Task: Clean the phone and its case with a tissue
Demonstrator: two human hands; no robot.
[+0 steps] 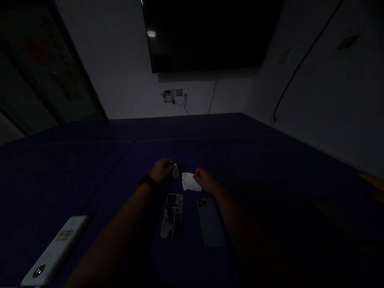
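In the dim light, my left hand [162, 169], with a dark band on its wrist, has its fingertips closed at the top of a small pale bottle [176, 173] with a white cap. The bottle looks upright on the dark purple surface. My right hand [205, 179] pinches the right edge of a white tissue [189, 182], which lies flat beside the bottle. Closer to me are a patterned phone case [172, 217], below the bottle, and a grey-blue smartphone [211, 222], back side up, under my right wrist.
A long white box-like object [57, 250] with a round shiny spot lies at the lower left. Beyond the purple surface [120, 132] stands a wall with power sockets [177, 93] and cables. A large dark screen [210, 36] hangs above them.
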